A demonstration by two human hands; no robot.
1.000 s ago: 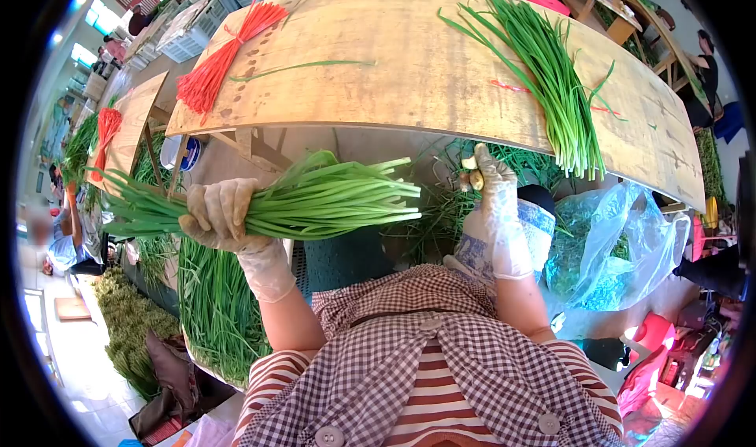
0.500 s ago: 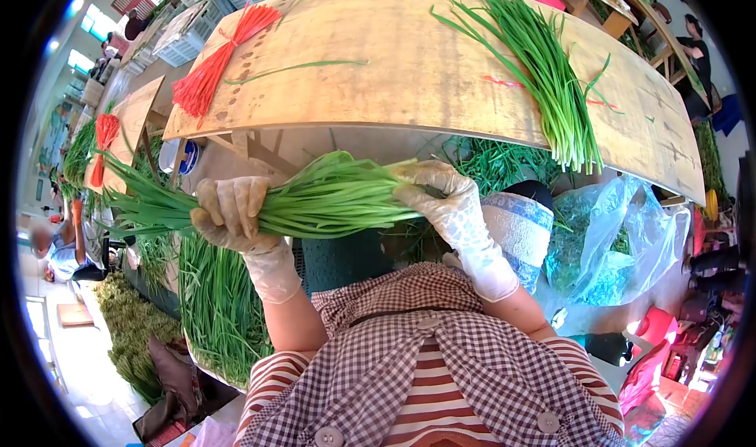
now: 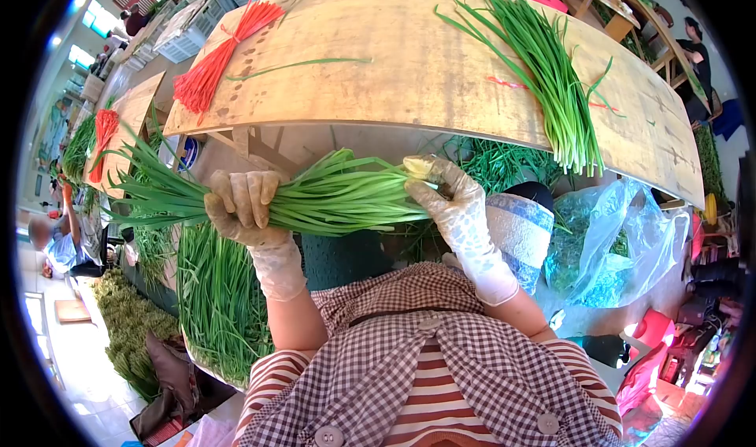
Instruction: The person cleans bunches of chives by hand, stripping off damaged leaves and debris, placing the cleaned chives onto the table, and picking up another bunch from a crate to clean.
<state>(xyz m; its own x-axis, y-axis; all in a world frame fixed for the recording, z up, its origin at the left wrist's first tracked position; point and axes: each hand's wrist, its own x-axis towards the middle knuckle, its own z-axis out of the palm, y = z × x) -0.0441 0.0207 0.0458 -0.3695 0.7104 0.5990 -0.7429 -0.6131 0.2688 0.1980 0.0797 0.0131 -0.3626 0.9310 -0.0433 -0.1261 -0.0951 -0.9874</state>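
Across the middle of the head view I hold a bunch of garlic chives [image 3: 339,199] sideways, its leafy tips to the left and its pale stem ends to the right. My left hand [image 3: 246,204], in a stained whitish glove, is closed round the leafy part. At the stem ends my right hand [image 3: 447,189], gloved too, has thumb and fingers pinched on a few pale stems. A second bunch of garlic chives [image 3: 543,77] lies on the wooden table [image 3: 354,92] ahead. Several red ties [image 3: 224,57], bundled together, rest at the table's left.
Loose chives [image 3: 216,297] are heaped to my left. A clear plastic bag [image 3: 618,238] with green scraps stands at right, beside a blue-and-white cloth [image 3: 516,230]. White crates [image 3: 185,33] are stacked at far left. Another person [image 3: 67,246] sits on the left side.
My left hand has shifted slightly right with the bunch. The fingers of my right hand have turned upward at the stem ends, and pale stem tips now show between them.
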